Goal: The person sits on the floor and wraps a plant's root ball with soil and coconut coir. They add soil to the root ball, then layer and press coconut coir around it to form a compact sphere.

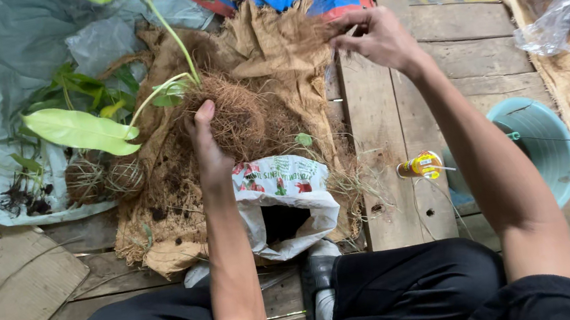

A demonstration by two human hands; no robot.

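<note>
left hand (210,145) clamped around fibre-wrapped root ball (237,118), stems and leaves (81,130) leaning up and away to the left of that grip. right hand (376,37) pinched shut on edge of loose coconut fibre sheet (275,41), up and to the right of the ball, well apart from the left grip. open soil bag (283,198) just below the ball, string spool (420,165) lower right on wooden floor (378,131).
</note>
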